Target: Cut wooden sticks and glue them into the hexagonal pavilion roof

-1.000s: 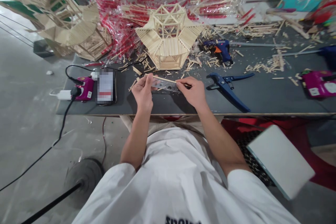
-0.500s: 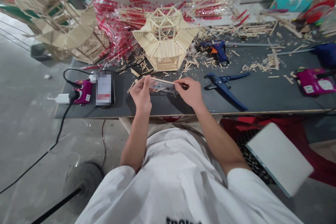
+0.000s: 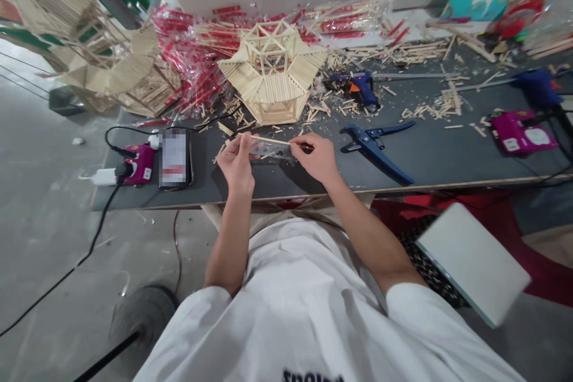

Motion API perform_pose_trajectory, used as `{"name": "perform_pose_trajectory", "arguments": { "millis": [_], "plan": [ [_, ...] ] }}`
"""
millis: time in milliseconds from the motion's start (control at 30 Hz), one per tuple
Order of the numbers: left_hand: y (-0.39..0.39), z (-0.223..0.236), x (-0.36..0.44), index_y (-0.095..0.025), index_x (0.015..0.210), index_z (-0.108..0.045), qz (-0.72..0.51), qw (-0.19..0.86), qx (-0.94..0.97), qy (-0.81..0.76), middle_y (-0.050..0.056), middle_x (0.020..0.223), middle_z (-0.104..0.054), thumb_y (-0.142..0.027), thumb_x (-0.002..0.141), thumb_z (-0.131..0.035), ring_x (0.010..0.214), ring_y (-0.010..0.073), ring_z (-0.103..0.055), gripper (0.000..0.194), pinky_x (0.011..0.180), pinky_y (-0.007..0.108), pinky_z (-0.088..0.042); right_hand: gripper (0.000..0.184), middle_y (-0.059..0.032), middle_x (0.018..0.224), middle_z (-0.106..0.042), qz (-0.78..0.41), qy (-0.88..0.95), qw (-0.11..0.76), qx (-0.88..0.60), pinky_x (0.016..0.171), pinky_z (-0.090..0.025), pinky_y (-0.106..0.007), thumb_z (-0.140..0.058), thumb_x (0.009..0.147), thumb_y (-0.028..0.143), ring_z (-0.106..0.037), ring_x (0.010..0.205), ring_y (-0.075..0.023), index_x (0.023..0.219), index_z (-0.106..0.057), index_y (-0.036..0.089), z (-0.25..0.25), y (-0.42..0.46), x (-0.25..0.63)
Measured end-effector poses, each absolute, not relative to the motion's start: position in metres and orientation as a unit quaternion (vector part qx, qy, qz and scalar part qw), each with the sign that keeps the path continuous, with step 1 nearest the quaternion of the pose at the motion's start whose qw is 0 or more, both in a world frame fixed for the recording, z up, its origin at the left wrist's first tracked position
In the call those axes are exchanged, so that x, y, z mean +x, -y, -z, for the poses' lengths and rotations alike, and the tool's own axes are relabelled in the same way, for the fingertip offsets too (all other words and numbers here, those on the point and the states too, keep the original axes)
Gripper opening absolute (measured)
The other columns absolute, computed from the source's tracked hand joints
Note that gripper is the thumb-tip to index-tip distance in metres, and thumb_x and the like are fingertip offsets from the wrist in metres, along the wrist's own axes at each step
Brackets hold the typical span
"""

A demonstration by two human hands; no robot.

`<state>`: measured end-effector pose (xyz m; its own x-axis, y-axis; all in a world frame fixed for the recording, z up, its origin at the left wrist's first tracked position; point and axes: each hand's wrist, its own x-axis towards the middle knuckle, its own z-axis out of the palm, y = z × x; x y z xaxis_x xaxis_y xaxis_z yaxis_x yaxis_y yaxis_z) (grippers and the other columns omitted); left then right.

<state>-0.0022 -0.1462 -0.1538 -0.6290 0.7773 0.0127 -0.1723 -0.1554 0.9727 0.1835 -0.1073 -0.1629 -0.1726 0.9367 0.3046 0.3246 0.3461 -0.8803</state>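
Note:
My left hand pinches one end of a thin wooden stick and a clear plastic ruler. The stick lies along the ruler's upper edge, held just above the table. At the other end my right hand is closed, with its fingertips at the stick's tip and a slim dark thing, perhaps a pen, partly hidden in its grip. Beyond both hands stands a pavilion-like model built of wooden sticks. To the right of my right hand lies a blue ratchet cutter, its handles spread.
A phone and a purple power socket with cables sit at the left. Behind the cutter lies a blue glue gun among stick scraps. Red-marked plastic packs line the back. Another purple socket is at the right.
The whole view has shifted slightly, so the table's things appear a little further left. My hands keep their hold on the stick and ruler, with hardly any movement.

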Motion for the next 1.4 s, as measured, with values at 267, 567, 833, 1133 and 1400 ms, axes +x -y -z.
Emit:
{"name": "perform_pose_trajectory", "arguments": {
  "millis": [267,567,833,1133,1400],
  "plan": [
    [0.1468,0.1559,-0.0029,-0.018,0.093,-0.08,-0.713,0.334,0.276,-0.552,0.006,0.094,-0.083,-0.046,0.085,-0.082,0.075,0.0171,-0.079,0.029,0.053,0.021,-0.056,0.016,-0.0035,0.084,-0.076,-0.334,0.691,0.441,-0.465,0.076,-0.054,-0.032,-0.069,0.088,0.028,-0.069,0.077,-0.0184,0.092,-0.084,0.022,0.1618,0.1067,0.1828],
    [0.1478,0.1555,-0.0018,-0.019,0.092,-0.079,-0.702,0.323,0.285,-0.567,0.006,0.095,-0.083,-0.05,0.085,-0.08,0.076,0.0172,-0.079,0.032,0.054,0.021,-0.056,0.016,-0.0039,0.083,-0.076,-0.33,0.692,0.439,-0.468,0.074,-0.052,-0.032,-0.068,0.088,0.028,-0.068,0.076,-0.0182,0.09,-0.083,0.022,0.1615,0.1069,0.1826],
    [0.1495,0.1574,-0.0015,-0.019,0.094,-0.079,-0.712,0.325,0.28,-0.556,0.006,0.095,-0.083,-0.048,0.084,-0.082,0.076,0.0175,-0.079,0.031,0.053,0.021,-0.055,0.016,-0.0038,0.083,-0.075,-0.338,0.692,0.444,-0.458,0.074,-0.052,-0.031,-0.068,0.087,0.028,-0.067,0.075,-0.0178,0.09,-0.083,0.021,0.1633,0.1052,0.1832],
    [0.1511,0.1576,-0.0005,-0.019,0.098,-0.078,-0.695,0.316,0.292,-0.576,0.006,0.099,-0.082,-0.053,0.086,-0.079,0.079,0.0189,-0.079,0.036,0.057,0.023,-0.056,0.016,-0.0031,0.083,-0.074,-0.323,0.696,0.451,-0.455,0.076,-0.052,-0.032,-0.067,0.089,0.028,-0.067,0.077,-0.0185,0.09,-0.082,0.022,0.1654,0.1046,0.185],
    [0.1502,0.1632,-0.0001,-0.018,0.104,-0.073,-0.683,0.295,0.313,-0.589,0.009,0.099,-0.08,-0.056,0.091,-0.074,0.081,0.02,-0.079,0.04,0.062,0.026,-0.058,0.016,-0.0034,0.083,-0.075,-0.29,0.71,0.461,-0.447,0.081,-0.051,-0.034,-0.067,0.089,0.024,-0.069,0.083,-0.0207,0.089,-0.082,0.022,0.1616,0.0992,0.1894]
  ]
}}
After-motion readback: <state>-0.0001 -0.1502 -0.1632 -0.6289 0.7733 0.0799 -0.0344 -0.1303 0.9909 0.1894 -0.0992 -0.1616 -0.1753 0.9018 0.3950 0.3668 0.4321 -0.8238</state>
